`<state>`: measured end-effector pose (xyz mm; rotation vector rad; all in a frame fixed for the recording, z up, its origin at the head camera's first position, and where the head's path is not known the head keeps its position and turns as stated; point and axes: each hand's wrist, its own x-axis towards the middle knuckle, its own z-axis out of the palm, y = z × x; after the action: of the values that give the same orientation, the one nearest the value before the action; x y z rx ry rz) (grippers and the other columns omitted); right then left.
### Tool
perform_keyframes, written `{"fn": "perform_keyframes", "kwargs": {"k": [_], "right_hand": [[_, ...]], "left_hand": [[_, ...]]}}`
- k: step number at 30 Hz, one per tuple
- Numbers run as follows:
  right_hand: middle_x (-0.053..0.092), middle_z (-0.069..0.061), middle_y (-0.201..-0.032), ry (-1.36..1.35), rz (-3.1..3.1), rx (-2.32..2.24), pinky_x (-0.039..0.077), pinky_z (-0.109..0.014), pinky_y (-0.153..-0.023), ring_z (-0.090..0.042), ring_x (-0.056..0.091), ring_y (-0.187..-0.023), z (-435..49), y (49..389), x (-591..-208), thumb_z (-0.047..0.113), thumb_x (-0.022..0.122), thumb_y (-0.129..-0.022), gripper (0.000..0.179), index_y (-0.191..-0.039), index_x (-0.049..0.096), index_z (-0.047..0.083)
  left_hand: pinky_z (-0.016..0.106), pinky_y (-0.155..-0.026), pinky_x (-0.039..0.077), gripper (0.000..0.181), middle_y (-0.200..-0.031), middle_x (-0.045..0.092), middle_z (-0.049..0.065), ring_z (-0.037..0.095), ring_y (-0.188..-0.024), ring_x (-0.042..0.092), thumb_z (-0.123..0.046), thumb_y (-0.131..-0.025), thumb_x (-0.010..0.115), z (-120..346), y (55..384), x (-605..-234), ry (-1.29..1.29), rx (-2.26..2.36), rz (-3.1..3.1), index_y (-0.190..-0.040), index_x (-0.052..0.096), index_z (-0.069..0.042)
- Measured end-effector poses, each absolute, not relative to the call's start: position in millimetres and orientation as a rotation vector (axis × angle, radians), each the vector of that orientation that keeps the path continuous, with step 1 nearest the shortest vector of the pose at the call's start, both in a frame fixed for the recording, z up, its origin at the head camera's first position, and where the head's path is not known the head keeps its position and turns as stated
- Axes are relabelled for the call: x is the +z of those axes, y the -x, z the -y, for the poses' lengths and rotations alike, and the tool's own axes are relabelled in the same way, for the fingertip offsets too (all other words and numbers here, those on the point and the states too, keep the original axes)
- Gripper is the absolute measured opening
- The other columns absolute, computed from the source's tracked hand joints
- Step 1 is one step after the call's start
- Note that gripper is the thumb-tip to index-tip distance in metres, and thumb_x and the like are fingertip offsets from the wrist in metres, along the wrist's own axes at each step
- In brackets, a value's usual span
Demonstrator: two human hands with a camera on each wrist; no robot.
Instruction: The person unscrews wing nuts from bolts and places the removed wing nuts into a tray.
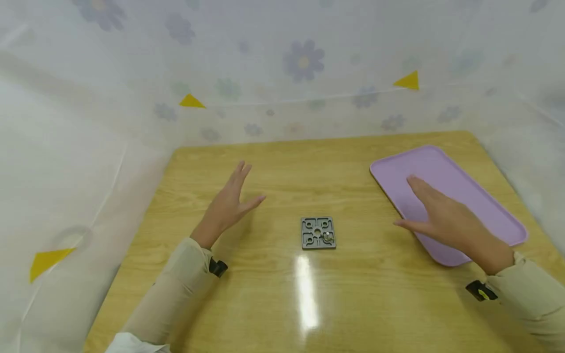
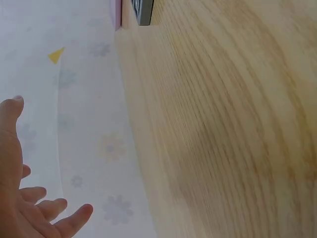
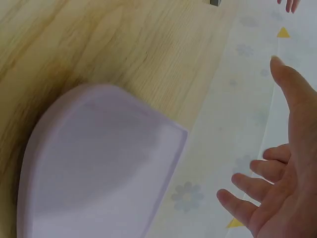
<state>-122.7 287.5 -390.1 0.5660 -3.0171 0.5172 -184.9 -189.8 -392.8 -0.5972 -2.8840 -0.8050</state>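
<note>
My left hand (image 1: 224, 208) is held above the left half of the wooden table, thumb spread from the other fingers, holding nothing. On the right, my right hand (image 1: 452, 223) hovers over a purple tray (image 1: 434, 164), its thumb apart and its palm bare. Between the hands a small square grey plate (image 1: 317, 224) lies flat on the table. It has grooves, a centre hole and ring-shaped recesses near its corners; a small metallic piece (image 1: 327, 237) sits in its near right corner. In the left wrist view only an edge of the grey plate (image 2: 144, 12) shows.
The wooden table (image 1: 247, 294) has a bright glare streak in front of the plate. White flowered sheeting (image 1: 265, 63) hangs behind it and along both sides, with yellow triangles (image 1: 408, 81) on it. Each wrist wears a dark band (image 1: 218, 267).
</note>
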Motion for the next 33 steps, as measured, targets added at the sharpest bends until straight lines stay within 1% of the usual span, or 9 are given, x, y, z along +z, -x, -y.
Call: {"fn": "perform_keyframes", "kwargs": {"k": [4, 8, 11, 15, 18, 21, 25, 29, 33], "right_hand": [[0.042, -0.019, -0.138, -0.603, 2.943, 0.568, 0.037, -0.057, -0.094, -0.038, 0.04, -0.124, -279, 118, -389, 0.053, 0.067, -0.08, 0.082, -0.14, 0.039, 0.006], [0.051, -0.018, -0.129, -0.625, 2.895, 0.573, 0.039, -0.056, -0.092, -0.037, 0.045, -0.118, -275, 114, -393, 0.049, 0.067, -0.081, 0.072, -0.133, 0.049, 0.003], [0.054, -0.019, -0.125, -0.661, 2.872, 0.597, 0.04, -0.054, -0.093, -0.036, 0.047, -0.116, -273, 112, -399, 0.044, 0.069, -0.081, 0.068, -0.13, 0.052, 0.001], [0.056, -0.021, -0.12, -0.73, 2.858, 0.613, 0.043, -0.053, -0.09, -0.037, 0.05, -0.111, -270, 110, -409, 0.04, 0.07, -0.082, 0.064, -0.127, 0.053, -0.003], [0.057, -0.018, -0.118, -0.758, 2.849, 0.608, 0.045, -0.051, -0.088, -0.035, 0.051, -0.11, -266, 108, -417, 0.038, 0.07, -0.083, 0.062, -0.126, 0.054, -0.002], [0.058, -0.017, -0.116, -0.771, 2.807, 0.592, 0.045, -0.05, -0.088, -0.033, 0.052, -0.108, -264, 108, -422, 0.031, 0.072, -0.082, 0.056, -0.124, 0.055, -0.002], [0.059, -0.019, -0.113, -0.762, 2.774, 0.525, 0.045, -0.05, -0.088, -0.034, 0.053, -0.105, -265, 110, -427, 0.02, 0.074, -0.081, 0.051, -0.122, 0.056, -0.003], [0.06, -0.021, -0.112, -0.728, 2.795, 0.483, 0.045, -0.051, -0.088, -0.036, 0.054, -0.104, -268, 112, -431, 0.018, 0.073, -0.081, 0.051, -0.123, 0.055, -0.005], [0.06, -0.021, -0.112, -0.683, 2.802, 0.486, 0.045, -0.051, -0.088, -0.037, 0.055, -0.102, -270, 109, -434, 0.02, 0.072, -0.082, 0.05, -0.123, 0.055, -0.004]], "left_hand": [[0.048, -0.101, 0.038, 0.079, -0.153, 0.011, -0.007, 0.021, -0.136, 0.024, -0.059, -0.087, 0.051, 188, 181, -392, 0.686, -0.842, 2.814, -0.149, 0.01, -0.032], [0.038, -0.094, 0.046, 0.073, -0.15, 0.024, -0.002, 0.017, -0.133, 0.029, -0.051, -0.089, 0.054, 186, 176, -394, 0.773, -0.916, 2.762, -0.148, 0.02, -0.025], [0.033, -0.085, 0.05, 0.069, -0.147, 0.03, 0.0, 0.017, -0.129, 0.034, -0.049, -0.09, 0.054, 184, 172, -398, 0.807, -0.953, 2.752, -0.147, 0.026, -0.021], [0.032, -0.078, 0.052, 0.067, -0.144, 0.034, 0.001, 0.019, -0.125, 0.038, -0.048, -0.09, 0.054, 180, 168, -406, 0.851, -0.997, 2.767, -0.145, 0.03, -0.02], [0.033, -0.079, 0.052, 0.065, -0.143, 0.034, 0.0, 0.02, -0.123, 0.04, -0.048, -0.09, 0.054, 175, 165, -412, 0.886, -1.04, 2.791, -0.145, 0.031, -0.021], [0.031, -0.08, 0.051, 0.062, -0.141, 0.036, -0.001, 0.018, -0.122, 0.041, -0.047, -0.091, 0.054, 169, 163, -417, 0.915, -1.066, 2.807, -0.143, 0.035, -0.019], [0.031, -0.079, 0.052, 0.055, -0.138, 0.04, 0.0, 0.014, -0.122, 0.04, -0.039, -0.092, 0.056, 159, 164, -420, 0.971, -1.052, 2.827, -0.139, 0.042, -0.016], [0.031, -0.081, 0.052, 0.048, -0.136, 0.043, -0.002, 0.014, -0.12, 0.043, -0.032, -0.092, 0.059, 143, 173, -419, 1.035, -1.011, 2.853, -0.136, 0.046, -0.018], [0.03, -0.085, 0.05, 0.046, -0.136, 0.044, -0.001, 0.019, -0.116, 0.048, -0.034, -0.094, 0.056, 124, 182, -412, 1.13, -0.944, 2.869, -0.136, 0.047, -0.018]]}}
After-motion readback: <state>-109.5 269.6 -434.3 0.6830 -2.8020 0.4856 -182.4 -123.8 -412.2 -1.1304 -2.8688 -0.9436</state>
